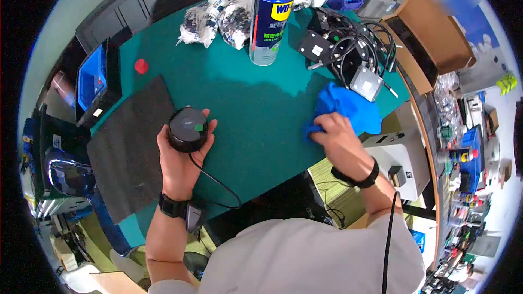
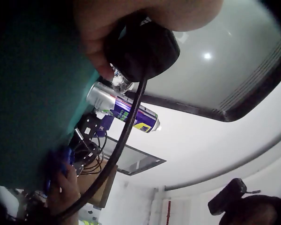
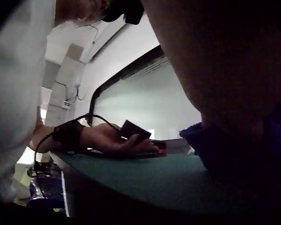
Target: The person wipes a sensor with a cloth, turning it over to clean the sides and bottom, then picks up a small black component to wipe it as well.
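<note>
My left hand (image 1: 178,173) holds a round black puck-shaped device (image 1: 185,122) above the green mat, fingers and thumb curled around its sides. A green dot sticker marks its top, and a black cable (image 1: 220,184) trails from it toward my body. In the left wrist view the device (image 2: 152,54) is dark, its cable hanging across the picture. At the right of the mat, my right hand (image 1: 344,149) pinches an edge of a crumpled blue cloth (image 1: 357,111). Part of that cloth (image 3: 208,145) appears in the right wrist view, where shadow hides most of the fingers.
A WD-40 spray can (image 1: 267,27) stands at the back, beside plastic-wrapped bundles (image 1: 234,19). Tangled black cables and modules (image 1: 348,43) lie behind the cloth. A dark grey pad (image 1: 131,152), a red cap (image 1: 141,66) and a blue bin (image 1: 92,79) are at left; an open cardboard box (image 1: 436,32) is right.
</note>
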`<state>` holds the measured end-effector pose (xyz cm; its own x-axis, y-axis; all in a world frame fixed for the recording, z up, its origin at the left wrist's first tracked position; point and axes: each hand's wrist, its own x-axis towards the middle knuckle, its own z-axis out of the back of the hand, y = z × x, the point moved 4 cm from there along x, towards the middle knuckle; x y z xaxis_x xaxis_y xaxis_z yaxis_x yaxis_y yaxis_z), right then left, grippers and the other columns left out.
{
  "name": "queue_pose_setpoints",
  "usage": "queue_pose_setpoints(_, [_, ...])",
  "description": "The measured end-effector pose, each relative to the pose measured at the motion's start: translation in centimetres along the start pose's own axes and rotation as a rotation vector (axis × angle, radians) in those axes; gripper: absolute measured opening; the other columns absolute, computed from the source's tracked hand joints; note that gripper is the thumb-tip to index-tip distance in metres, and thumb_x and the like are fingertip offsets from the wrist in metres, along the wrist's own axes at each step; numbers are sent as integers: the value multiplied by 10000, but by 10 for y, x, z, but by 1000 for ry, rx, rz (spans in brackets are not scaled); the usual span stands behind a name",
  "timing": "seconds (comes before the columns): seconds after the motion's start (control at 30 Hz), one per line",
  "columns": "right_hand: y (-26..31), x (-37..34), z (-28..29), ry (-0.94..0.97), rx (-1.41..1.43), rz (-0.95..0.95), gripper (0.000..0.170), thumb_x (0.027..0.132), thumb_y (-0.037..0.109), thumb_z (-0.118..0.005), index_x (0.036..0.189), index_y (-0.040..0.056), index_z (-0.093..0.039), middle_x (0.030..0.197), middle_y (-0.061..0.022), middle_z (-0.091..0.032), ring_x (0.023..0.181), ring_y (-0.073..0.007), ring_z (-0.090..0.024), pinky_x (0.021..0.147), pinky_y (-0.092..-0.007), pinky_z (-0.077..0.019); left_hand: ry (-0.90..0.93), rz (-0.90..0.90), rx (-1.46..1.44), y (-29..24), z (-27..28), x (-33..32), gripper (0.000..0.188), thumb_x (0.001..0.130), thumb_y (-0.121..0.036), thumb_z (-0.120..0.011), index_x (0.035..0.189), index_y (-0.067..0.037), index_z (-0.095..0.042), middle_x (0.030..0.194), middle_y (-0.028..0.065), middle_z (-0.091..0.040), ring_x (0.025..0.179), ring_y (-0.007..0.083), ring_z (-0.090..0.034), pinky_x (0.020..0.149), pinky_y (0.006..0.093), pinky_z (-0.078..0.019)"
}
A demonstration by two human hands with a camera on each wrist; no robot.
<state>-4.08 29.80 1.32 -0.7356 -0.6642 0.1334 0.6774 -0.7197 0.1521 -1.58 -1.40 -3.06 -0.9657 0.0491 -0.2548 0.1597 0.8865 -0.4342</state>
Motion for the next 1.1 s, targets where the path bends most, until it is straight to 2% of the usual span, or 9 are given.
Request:
queue_pose_setpoints(0.2, [9, 37, -2, 44, 118, 74, 208, 762, 41, -539, 939, 31, -648, 1056, -154, -549, 982, -321, -540, 801, -370, -476, -14, 16, 27, -1, -7, 0, 534, 976, -432, -363, 1311, -27, -454, 1366, 230, -466, 1234, 399, -479, 895, 432, -552])
queue_pose_setpoints(0.3, [-17, 60, 12, -261, 7, -86, 206, 773, 46, -561, 972, 23, -611, 1017, -182, -567, 898, -354, -583, 752, -412, -512, -16, 5, 9, -3, -6, 1, 535, 986, -434, -339, 1312, -26, -453, 1367, 228, -467, 1246, 398, -471, 935, 440, -527])
queue_pose_setpoints(0.37, [-20, 64, 30, -396, -58, -181, 166, 825, 82, -608, 979, 21, -605, 1022, -199, -586, 909, -375, -595, 765, -436, -516, -127, -26, 6, -4, -5, 3, 587, 999, -472, -285, 1321, -10, -451, 1347, 217, -486, 1241, 388, -486, 962, 456, -504])
queue_pose_setpoints(0.47, [-37, 59, 35, -316, -32, -195, 269, 818, 158, -686, 1042, 23, -620, 1069, -203, -599, 946, -375, -600, 787, -420, -517, -44, -35, 79, -3, 0, 3, 586, 1013, -473, -282, 1321, -3, -448, 1344, 190, -495, 1257, 354, -481, 1006, 486, -465])
queue_pose_setpoints(0.63, [-39, 50, 32, -252, 149, -205, 250, 779, 236, -756, 858, 15, -667, 985, -134, -653, 870, -323, -639, 738, -389, -526, -118, -81, 147, -2, 3, 4, 537, 1033, -433, -283, 1317, -10, -449, 1316, 160, -518, 1231, 316, -502, 1013, 511, -448])
queue_pose_setpoints(0.77, [-22, 51, 27, -309, 186, -131, 221, 765, 182, -769, 857, 16, -656, 968, -137, -654, 890, -319, -641, 748, -376, -527, -122, -66, 154, 1, 4, 5, 506, 1036, -413, -301, 1313, -15, -448, 1307, 153, -518, 1207, 300, -511, 1010, 512, -445])
queue_pose_setpoints(0.93, [24, 65, 29, -243, 555, -98, 167, 799, 54, -729, 941, 1, -659, 960, -125, -662, 823, -241, -656, 723, -304, -520, 18, -7, 57, 1, 1, 3, 502, 1027, -421, -343, 1317, -26, -451, 1324, 132, -516, 1201, 263, -517, 1016, 490, -442])
queue_pose_setpoints(1.0, [44, 73, 29, -208, 712, -60, 196, 802, 29, -722, 988, 10, -664, 975, -130, -661, 807, -235, -657, 712, -291, -520, 78, -12, 131, 2, -3, 2, 478, 1014, -436, -367, 1321, -88, -483, 1311, 100, -551, 1207, 275, -528, 1034, 524, -414])
queue_pose_setpoints(1.1, [65, 95, 21, -173, 705, 54, 395, 781, 54, -751, 1152, 36, -616, 1097, -152, -630, 932, -255, -635, 767, -299, -519, 152, -35, 199, 3, -7, -2, 486, 990, -419, -454, 1320, -64, -484, 1314, 98, -548, 1204, 247, -529, 1045, 496, -406])
